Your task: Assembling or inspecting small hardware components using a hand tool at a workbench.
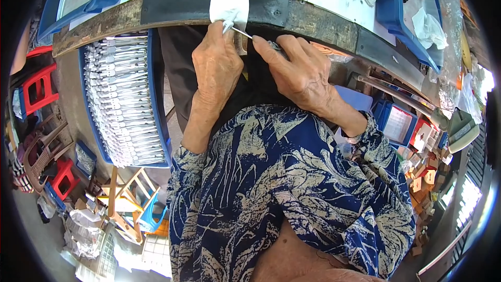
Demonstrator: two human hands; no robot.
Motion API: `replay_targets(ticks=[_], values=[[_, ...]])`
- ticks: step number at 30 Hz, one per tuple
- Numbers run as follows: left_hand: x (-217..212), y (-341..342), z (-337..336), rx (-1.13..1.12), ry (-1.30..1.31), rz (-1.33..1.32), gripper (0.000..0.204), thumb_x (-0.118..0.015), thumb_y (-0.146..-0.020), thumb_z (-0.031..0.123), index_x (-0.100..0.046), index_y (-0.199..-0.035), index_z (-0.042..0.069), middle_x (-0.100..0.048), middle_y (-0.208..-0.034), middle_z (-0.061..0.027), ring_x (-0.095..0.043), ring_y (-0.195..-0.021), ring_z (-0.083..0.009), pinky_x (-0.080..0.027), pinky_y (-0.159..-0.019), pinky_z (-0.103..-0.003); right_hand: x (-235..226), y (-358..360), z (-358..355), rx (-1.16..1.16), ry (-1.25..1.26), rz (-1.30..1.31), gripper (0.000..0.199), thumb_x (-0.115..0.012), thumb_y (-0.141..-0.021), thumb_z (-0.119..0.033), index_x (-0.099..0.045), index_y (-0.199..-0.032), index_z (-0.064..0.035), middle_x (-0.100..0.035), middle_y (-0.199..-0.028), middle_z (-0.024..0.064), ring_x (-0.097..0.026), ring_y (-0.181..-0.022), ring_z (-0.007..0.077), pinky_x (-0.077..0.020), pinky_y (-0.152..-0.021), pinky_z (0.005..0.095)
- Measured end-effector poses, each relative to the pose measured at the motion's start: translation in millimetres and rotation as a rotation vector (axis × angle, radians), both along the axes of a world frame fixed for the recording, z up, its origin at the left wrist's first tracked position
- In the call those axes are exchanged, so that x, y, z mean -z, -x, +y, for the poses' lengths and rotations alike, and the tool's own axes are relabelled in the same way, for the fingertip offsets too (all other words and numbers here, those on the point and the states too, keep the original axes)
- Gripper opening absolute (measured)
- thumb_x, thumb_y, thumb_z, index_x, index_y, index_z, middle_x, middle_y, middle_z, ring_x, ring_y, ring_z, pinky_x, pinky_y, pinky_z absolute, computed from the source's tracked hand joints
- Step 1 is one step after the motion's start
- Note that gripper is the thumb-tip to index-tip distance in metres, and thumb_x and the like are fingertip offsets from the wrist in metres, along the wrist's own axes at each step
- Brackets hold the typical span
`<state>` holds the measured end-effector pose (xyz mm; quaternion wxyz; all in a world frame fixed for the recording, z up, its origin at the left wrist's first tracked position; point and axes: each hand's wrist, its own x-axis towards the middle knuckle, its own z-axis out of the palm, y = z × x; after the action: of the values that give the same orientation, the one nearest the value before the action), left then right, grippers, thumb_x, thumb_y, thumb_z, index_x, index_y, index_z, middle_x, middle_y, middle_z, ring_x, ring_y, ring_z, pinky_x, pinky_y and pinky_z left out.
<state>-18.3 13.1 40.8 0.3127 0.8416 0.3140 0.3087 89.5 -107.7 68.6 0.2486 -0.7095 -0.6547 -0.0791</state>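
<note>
At the edge of the workbench, my left hand (pixel 216 62) pinches a small silvery metal piece (pixel 227 24) against a white covering (pixel 229 2) draped over the edge. A thin metal rod (pixel 241 32) slants from this piece towards my right hand (pixel 301 70). The fingers of that hand are curled round the rod's other end, and they hide most of what they grip. Whether rod and metal piece are joined or only touch, I cannot tell. Both hands are closed and sit just in front of the bench, above my dark-clad lap.
A blue tray (pixel 166 149) at the left holds rows of many silvery metal pieces. The bench's worn wooden edge (pixel 323 23) carries black strips. Another blue tray (pixel 389 13) stands on its far right. Red stools (pixel 40 90) and a wooden chair (pixel 128 203) are on the left.
</note>
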Motion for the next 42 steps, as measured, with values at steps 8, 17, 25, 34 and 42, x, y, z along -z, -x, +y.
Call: replay_targets(ticks=[8,17,25,34,42], values=[[0,-4,1,0.080,-0.128,0.014,0.012,-0.051,-0.085,0.005,-0.053,-0.093,-0.003,-0.056,-0.068,-0.0237,-0.058,-0.060,-0.0379,-0.046,-0.051,-0.038,4,-4,-1,-0.114,0.087,0.047,0.052,-0.059,-0.063,-0.004,-0.051,-0.114,0.0002,-0.043,-0.076,0.0081,-0.051,-0.064,0.0199,-0.0431,-0.046,0.0284],[0,-4,5,0.057,-0.143,0.026,0.008,-0.053,-0.079,0.001,-0.047,-0.083,-0.003,-0.054,-0.064,-0.0162,-0.059,-0.058,-0.0312,-0.047,-0.049,-0.035,-4,4,3,-0.031,0.150,0.345,0.046,-0.060,-0.066,0.003,-0.053,-0.112,-0.0007,-0.045,-0.070,0.0103,-0.053,-0.058,0.0210,-0.0431,-0.044,0.0298],[0,-6,6,0.052,-0.205,0.048,0.008,-0.054,-0.078,0.002,-0.047,-0.082,-0.001,-0.056,-0.066,-0.0177,-0.059,-0.060,-0.0324,-0.047,-0.049,-0.037,-20,-3,8,0.318,0.233,1.918,0.028,-0.063,-0.074,0.000,-0.058,-0.102,0.0037,-0.055,-0.069,0.0070,-0.047,-0.049,0.0073,-0.0311,-0.035,0.0190],[6,-4,8,0.024,-0.294,0.045,0.011,-0.055,-0.073,-0.001,-0.050,-0.083,-0.002,-0.057,-0.066,-0.0182,-0.059,-0.059,-0.0340,-0.049,-0.052,-0.038,9,9,8,0.066,0.068,1.412,0.028,-0.061,-0.076,-0.005,-0.058,-0.103,0.0025,-0.058,-0.073,0.0069,-0.051,-0.054,0.0132,-0.0405,-0.045,0.0270],[4,-5,8,0.036,-0.214,0.002,0.010,-0.056,-0.075,-0.001,-0.050,-0.083,-0.003,-0.057,-0.066,-0.0198,-0.060,-0.058,-0.0335,-0.049,-0.049,-0.036,17,12,9,0.013,-0.068,0.967,0.027,-0.059,-0.079,-0.005,-0.059,-0.104,0.0021,-0.063,-0.082,0.0149,-0.053,-0.056,0.0148,-0.0426,-0.049,0.0282]])
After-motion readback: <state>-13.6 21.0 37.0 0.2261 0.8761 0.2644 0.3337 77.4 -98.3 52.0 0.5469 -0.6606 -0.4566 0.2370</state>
